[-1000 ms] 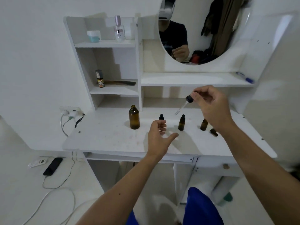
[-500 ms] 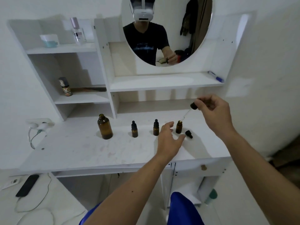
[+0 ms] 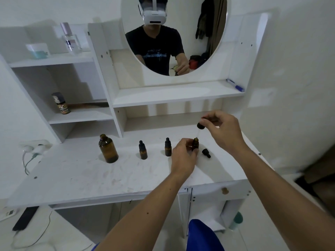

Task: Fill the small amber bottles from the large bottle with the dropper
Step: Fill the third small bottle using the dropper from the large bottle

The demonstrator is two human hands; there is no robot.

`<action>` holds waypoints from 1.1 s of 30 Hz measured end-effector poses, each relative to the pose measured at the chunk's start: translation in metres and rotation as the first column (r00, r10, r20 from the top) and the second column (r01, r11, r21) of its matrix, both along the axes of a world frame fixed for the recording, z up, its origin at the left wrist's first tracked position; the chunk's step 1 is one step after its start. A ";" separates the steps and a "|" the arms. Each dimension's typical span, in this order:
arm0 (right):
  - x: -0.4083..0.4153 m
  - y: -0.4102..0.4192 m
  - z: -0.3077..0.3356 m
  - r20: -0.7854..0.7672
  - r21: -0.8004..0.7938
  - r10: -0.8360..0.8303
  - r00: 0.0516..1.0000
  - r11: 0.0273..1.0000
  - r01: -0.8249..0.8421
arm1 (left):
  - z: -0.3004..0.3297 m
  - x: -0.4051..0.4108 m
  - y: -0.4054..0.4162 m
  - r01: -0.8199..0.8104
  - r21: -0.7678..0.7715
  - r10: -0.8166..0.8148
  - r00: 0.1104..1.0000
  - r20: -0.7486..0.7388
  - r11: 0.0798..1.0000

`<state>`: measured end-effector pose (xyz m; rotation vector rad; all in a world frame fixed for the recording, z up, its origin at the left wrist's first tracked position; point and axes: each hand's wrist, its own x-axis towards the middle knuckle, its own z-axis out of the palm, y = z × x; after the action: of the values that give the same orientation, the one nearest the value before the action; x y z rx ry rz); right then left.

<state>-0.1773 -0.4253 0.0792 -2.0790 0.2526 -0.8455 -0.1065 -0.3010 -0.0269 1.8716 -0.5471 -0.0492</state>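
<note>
The large amber bottle [image 3: 108, 149] stands uncapped at the left of the white desk [image 3: 76, 176]. Two small amber bottles with black dropper caps [image 3: 143, 150] [image 3: 168, 147] stand in a row to its right. My left hand [image 3: 184, 158] grips a third small bottle [image 3: 195, 143], which is open. My right hand [image 3: 222, 132] pinches the black bulb of the dropper [image 3: 200, 126]; its glass tube points down at that bottle's mouth. A loose black cap [image 3: 206, 153] lies on the desk just right of the held bottle.
Shelves rise behind the desk with a spray can [image 3: 61, 104], a clear bottle [image 3: 70, 40] and a jar [image 3: 38, 50]. A round mirror [image 3: 174, 33] hangs above, a blue pen [image 3: 235, 85] on its ledge. A power strip [image 3: 34, 144] sits at the far left.
My left hand has moved forward and closed on the third small bottle. My right hand has brought the dropper down over that bottle. The camera has turned right.
</note>
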 end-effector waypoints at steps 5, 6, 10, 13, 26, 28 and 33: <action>0.002 0.004 -0.002 0.038 -0.046 -0.041 0.998 0.998 0.043 | -0.002 0.000 0.002 0.004 0.009 -0.004 1.000 0.029 1.000; 0.001 0.004 -0.002 0.042 -0.035 -0.041 0.998 0.998 0.043 | -0.002 0.001 0.002 0.004 0.009 -0.004 1.000 0.029 1.000; 0.001 0.004 -0.001 0.045 -0.013 -0.028 0.999 1.000 0.029 | -0.002 0.001 0.002 0.007 0.009 -0.007 1.000 0.020 1.000; 0.002 0.004 -0.001 0.042 0.001 -0.032 0.999 0.999 0.032 | -0.003 0.001 0.003 0.008 0.001 -0.008 1.000 0.016 1.000; -0.002 0.012 -0.008 0.049 0.032 -0.114 0.992 0.993 0.113 | 0.001 -0.001 0.004 0.004 0.046 -0.005 1.000 0.030 0.999; -0.005 0.012 -0.004 0.074 0.020 -0.110 0.991 0.994 0.109 | 0.001 -0.001 0.004 0.009 0.069 -0.011 0.999 0.030 0.998; -0.015 0.017 0.011 0.155 -0.019 -0.126 0.980 0.991 0.131 | 0.002 -0.007 0.009 0.000 0.094 -0.004 0.999 0.035 0.996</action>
<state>-0.1925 -0.4079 0.0899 -2.0291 0.2952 -1.0877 -0.1136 -0.2920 -0.0247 1.9665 -0.5795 -0.0443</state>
